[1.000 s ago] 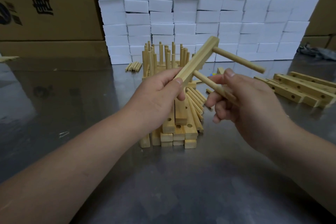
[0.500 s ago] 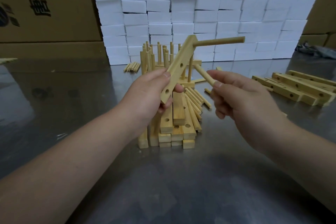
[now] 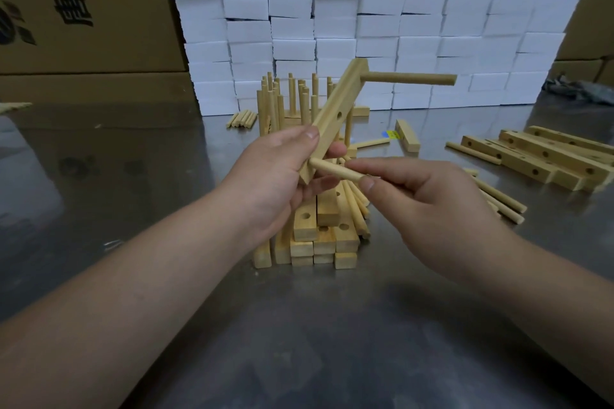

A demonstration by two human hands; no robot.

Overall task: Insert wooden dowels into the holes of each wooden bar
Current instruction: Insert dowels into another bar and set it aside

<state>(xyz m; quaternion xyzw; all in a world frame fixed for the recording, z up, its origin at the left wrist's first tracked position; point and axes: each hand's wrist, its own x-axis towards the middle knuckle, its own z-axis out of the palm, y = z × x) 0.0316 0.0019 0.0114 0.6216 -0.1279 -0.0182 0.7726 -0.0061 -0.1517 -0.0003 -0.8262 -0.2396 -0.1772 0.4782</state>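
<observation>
Holding the bar (image 3: 335, 109) tilted in the middle of the frame, the left hand (image 3: 279, 176) wraps its grip round the low end — likely to keep it steady. The right hand (image 3: 428, 202) pinches a dowel (image 3: 335, 171), tip touching that low end.

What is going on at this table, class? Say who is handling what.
A person is fitting dowels into a wooden bar. The left hand grips it, tilted, above the table. One dowel sticks out near its top end and the middle hole is empty. The right hand pinches a second dowel, tip at the bar's lower end; how deep is unclear. A stack of bars lies below the hands, more bars to the right.
</observation>
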